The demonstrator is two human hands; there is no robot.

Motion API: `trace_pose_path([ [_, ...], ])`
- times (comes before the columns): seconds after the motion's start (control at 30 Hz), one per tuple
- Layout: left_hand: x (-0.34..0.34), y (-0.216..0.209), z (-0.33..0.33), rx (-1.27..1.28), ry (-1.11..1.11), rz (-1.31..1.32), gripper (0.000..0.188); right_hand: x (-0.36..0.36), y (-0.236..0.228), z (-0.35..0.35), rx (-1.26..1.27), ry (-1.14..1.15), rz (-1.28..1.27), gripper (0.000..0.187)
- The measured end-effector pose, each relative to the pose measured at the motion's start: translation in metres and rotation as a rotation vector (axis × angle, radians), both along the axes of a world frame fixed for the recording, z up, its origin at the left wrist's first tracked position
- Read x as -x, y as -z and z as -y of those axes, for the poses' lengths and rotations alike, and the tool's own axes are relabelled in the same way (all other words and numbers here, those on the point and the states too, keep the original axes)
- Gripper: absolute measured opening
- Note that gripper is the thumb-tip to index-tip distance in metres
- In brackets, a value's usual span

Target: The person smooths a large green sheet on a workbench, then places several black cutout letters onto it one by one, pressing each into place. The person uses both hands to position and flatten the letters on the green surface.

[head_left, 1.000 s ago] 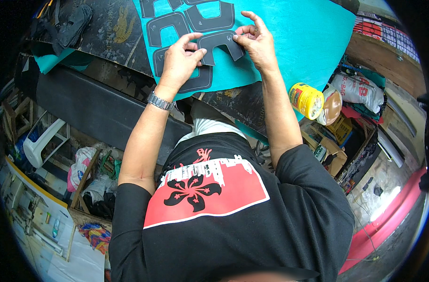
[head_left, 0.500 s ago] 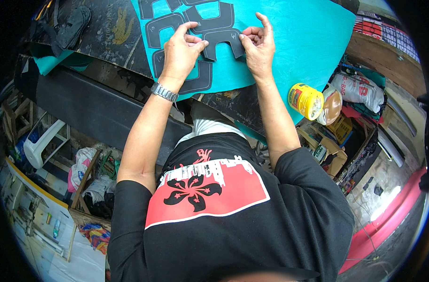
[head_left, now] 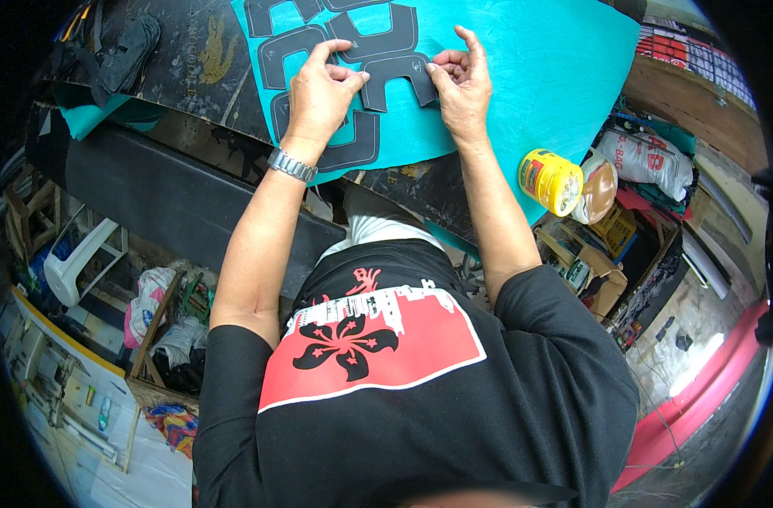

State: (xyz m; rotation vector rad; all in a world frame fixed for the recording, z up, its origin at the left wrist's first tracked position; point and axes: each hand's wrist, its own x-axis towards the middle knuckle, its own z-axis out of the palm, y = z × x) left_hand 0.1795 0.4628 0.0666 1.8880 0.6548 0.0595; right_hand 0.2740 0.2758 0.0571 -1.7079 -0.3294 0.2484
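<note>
A dark U-shaped piece (head_left: 397,65) with pale marked lines lies on a turquoise sheet (head_left: 522,76), its open side toward me. My left hand (head_left: 321,95) pinches the left edge of this piece between thumb and a finger, with the index finger stretched over the neighbouring piece. At the piece's right edge, my right hand (head_left: 462,89) pinches it the same way, index finger raised. Several similar dark pieces lie around it, among them one above (head_left: 395,34), one at the left (head_left: 272,63) and one nearer me (head_left: 352,155), partly covered by my left hand.
The sheet covers part of a dark table (head_left: 437,190). A yellow tub (head_left: 551,182) and a jar of brown stuff (head_left: 596,190) stand at the right edge. A black bench-like surface (head_left: 166,186) runs along the left, near a white plastic stool (head_left: 77,267). Dark scraps (head_left: 128,55) lie far left.
Hardly anything differs. Both hands keep their pinch on the U-shaped piece, and the hands, piece and sheet appear slightly farther left in the view.
</note>
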Motion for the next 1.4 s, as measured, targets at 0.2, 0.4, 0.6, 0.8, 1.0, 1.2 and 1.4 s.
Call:
trace_pose_path([
  [0.2,-0.001,0.000,-0.001,0.006,-0.007,0.028,0.044,0.000,0.003,-0.002,-0.015,0.014,0.007,0.070],
  [0.4,0.002,0.000,0.006,-0.100,0.030,0.043,0.044,0.002,0.007,-0.002,0.032,0.036,0.057,0.072],
  [0.6,0.000,-0.003,0.007,-0.086,0.041,0.034,0.042,0.006,0.008,-0.002,0.110,0.046,0.100,0.072],
  [0.8,0.001,-0.005,0.007,-0.047,0.029,0.034,0.039,0.005,-0.001,-0.004,0.060,0.050,0.085,0.072],
  [1.0,0.001,0.005,0.005,0.133,-0.015,0.077,0.038,0.005,-0.035,-0.012,-0.136,0.000,0.009,0.074],
  [1.2,0.002,-0.002,0.000,0.464,-0.059,0.237,0.042,0.005,-0.061,-0.009,-0.250,-0.015,0.006,0.072],
  [1.4,0.003,-0.008,0.004,0.297,-0.053,0.098,0.048,-0.005,-0.030,-0.003,-0.111,0.033,-0.178,0.067],
])
